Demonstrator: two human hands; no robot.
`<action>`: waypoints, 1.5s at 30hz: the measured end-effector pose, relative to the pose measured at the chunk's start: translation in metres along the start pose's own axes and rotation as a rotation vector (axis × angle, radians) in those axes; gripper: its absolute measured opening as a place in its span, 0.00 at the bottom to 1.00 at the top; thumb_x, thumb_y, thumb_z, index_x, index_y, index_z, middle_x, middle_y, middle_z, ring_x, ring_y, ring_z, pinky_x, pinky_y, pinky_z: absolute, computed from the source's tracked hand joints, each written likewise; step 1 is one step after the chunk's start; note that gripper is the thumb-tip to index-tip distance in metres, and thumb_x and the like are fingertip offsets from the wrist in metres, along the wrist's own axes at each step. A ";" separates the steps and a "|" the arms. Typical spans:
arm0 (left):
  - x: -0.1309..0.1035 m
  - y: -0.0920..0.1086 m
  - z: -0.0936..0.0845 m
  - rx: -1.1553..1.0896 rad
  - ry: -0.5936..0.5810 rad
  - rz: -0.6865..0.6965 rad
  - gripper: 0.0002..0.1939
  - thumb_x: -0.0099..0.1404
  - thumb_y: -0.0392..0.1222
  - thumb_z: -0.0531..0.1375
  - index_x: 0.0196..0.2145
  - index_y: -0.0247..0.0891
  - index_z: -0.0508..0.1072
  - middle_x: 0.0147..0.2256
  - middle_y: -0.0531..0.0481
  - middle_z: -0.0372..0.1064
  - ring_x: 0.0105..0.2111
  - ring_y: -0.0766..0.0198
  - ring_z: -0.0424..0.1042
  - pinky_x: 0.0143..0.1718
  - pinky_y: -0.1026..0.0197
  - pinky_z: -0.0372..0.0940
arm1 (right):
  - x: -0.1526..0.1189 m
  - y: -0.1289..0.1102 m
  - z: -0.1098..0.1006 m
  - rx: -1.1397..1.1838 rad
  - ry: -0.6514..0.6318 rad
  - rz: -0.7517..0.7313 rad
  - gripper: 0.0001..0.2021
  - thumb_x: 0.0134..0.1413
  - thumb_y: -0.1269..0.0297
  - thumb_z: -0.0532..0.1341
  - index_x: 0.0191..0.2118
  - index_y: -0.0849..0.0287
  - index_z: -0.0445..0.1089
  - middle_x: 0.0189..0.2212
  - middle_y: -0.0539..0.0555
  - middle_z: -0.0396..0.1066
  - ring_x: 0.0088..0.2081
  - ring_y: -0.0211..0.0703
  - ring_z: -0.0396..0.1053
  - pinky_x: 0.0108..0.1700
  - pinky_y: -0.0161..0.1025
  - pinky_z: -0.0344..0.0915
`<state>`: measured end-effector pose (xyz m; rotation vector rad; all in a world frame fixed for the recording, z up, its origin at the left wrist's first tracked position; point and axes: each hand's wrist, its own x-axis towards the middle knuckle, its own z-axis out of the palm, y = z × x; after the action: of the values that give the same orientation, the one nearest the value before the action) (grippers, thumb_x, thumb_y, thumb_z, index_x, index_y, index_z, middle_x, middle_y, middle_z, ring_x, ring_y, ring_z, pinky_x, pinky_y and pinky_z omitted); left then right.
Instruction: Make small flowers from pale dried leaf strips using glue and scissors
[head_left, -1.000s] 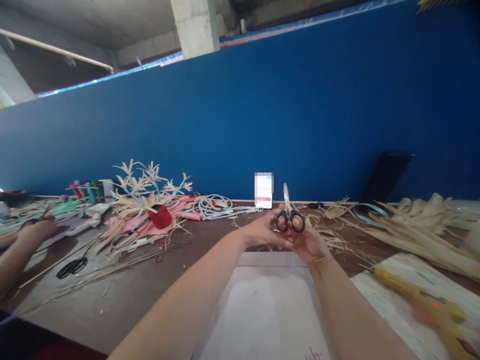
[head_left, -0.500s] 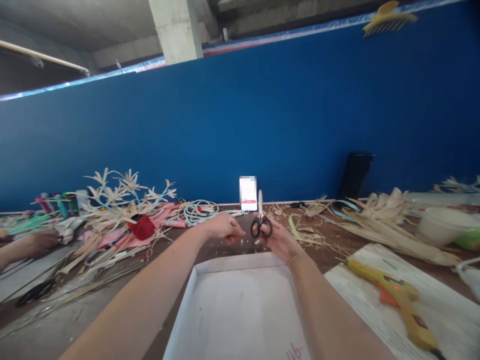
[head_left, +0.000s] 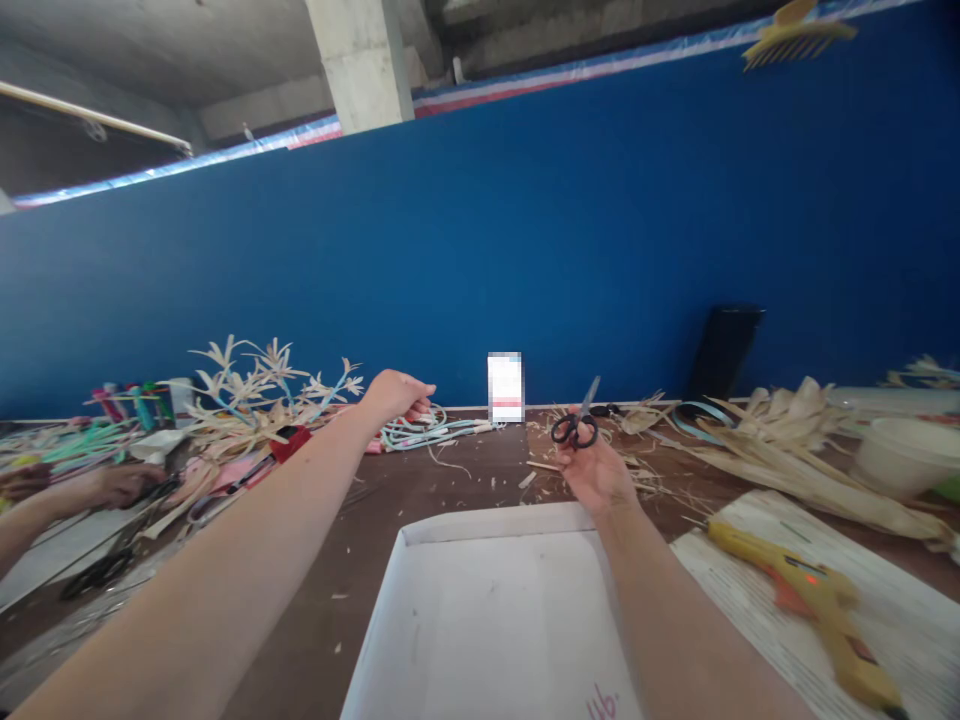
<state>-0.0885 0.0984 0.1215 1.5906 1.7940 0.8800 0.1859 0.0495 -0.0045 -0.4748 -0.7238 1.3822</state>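
Note:
My left hand (head_left: 397, 396) reaches to the table's far side, just above a bundle of pale blue cords (head_left: 427, 432). Its fingers are bent together toward the thumb; whatever lies between them is too small to make out. In my right hand (head_left: 600, 476) is a pair of scissors (head_left: 576, 428) with black handles, blades pointing up and away. Below and between my forearms lies a shallow white box lid (head_left: 495, 525), with nothing seen inside but marks. Dried husk scraps (head_left: 637, 470) lie beside my right hand.
A phone (head_left: 506, 388) leans against the blue partition (head_left: 525, 250). At right, a yellow glue gun (head_left: 814, 600) rests on printed paper, near husks and a white bowl (head_left: 900, 455). Husk flowers (head_left: 247, 385) stand at left, where another person's hand (head_left: 124, 487) works near black scissors (head_left: 101, 572).
My left hand has moved left and farther away, to the blue cords. My right hand has shifted right with the scissors, which now tilt right. The view has swung slightly left.

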 end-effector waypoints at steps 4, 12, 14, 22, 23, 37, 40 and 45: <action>0.000 0.005 -0.016 0.414 -0.131 0.079 0.21 0.52 0.46 0.62 0.44 0.37 0.73 0.29 0.43 0.74 0.23 0.62 0.72 0.26 0.64 0.65 | 0.003 -0.001 -0.005 0.057 0.037 -0.012 0.14 0.43 0.60 0.63 0.40 0.48 0.69 0.35 0.47 0.70 0.33 0.35 0.66 0.23 0.30 0.57; -0.029 0.011 -0.008 1.263 0.045 0.304 0.32 0.54 0.29 0.56 0.56 0.47 0.59 0.63 0.42 0.35 0.50 0.44 0.61 0.44 0.49 0.60 | 0.002 0.000 -0.008 0.149 -0.058 0.005 0.13 0.48 0.62 0.60 0.42 0.46 0.68 0.38 0.47 0.69 0.38 0.35 0.66 0.30 0.31 0.63; -0.035 0.008 0.005 1.256 0.191 0.433 0.27 0.57 0.30 0.53 0.55 0.44 0.62 0.62 0.42 0.39 0.53 0.44 0.55 0.48 0.45 0.54 | 0.002 0.000 -0.007 0.157 -0.063 0.014 0.14 0.49 0.61 0.60 0.44 0.45 0.67 0.44 0.46 0.68 0.43 0.36 0.66 0.36 0.34 0.65; -0.051 -0.014 0.095 0.775 -0.075 0.344 0.15 0.55 0.42 0.57 0.40 0.40 0.75 0.41 0.39 0.70 0.43 0.52 0.66 0.42 0.56 0.61 | -0.005 -0.003 0.001 0.178 -0.171 0.104 0.18 0.45 0.61 0.63 0.45 0.42 0.66 0.55 0.45 0.61 0.53 0.49 0.61 0.48 0.53 0.63; -0.052 -0.016 0.105 0.726 -0.092 0.293 0.14 0.54 0.42 0.57 0.39 0.41 0.75 0.40 0.41 0.71 0.42 0.53 0.68 0.41 0.57 0.61 | -0.006 -0.004 0.001 0.188 -0.196 0.126 0.19 0.45 0.61 0.63 0.46 0.42 0.66 0.55 0.46 0.60 0.51 0.48 0.63 0.47 0.50 0.65; -0.073 -0.045 0.172 0.509 0.174 0.227 0.25 0.58 0.60 0.50 0.26 0.37 0.74 0.33 0.39 0.70 0.38 0.53 0.67 0.37 0.58 0.58 | 0.000 0.001 -0.005 0.242 -0.157 0.156 0.19 0.48 0.64 0.61 0.48 0.43 0.65 0.46 0.46 0.70 0.45 0.39 0.69 0.36 0.33 0.69; -0.071 -0.047 0.173 0.479 0.115 0.255 0.20 0.55 0.57 0.55 0.24 0.38 0.73 0.31 0.42 0.70 0.36 0.55 0.67 0.35 0.59 0.58 | 0.002 0.004 -0.006 0.230 -0.150 0.168 0.20 0.48 0.65 0.62 0.49 0.44 0.65 0.45 0.46 0.70 0.44 0.38 0.70 0.36 0.32 0.69; -0.070 -0.049 0.174 0.433 0.037 0.280 0.08 0.52 0.45 0.59 0.25 0.39 0.74 0.31 0.46 0.71 0.35 0.58 0.67 0.33 0.62 0.57 | 0.002 0.007 -0.006 0.219 -0.085 0.166 0.19 0.49 0.65 0.61 0.49 0.46 0.65 0.44 0.48 0.71 0.42 0.39 0.70 0.33 0.32 0.70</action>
<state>0.0260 0.0426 -0.0244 2.1517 1.9081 0.6705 0.1850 0.0536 -0.0130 -0.3094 -0.6022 1.6253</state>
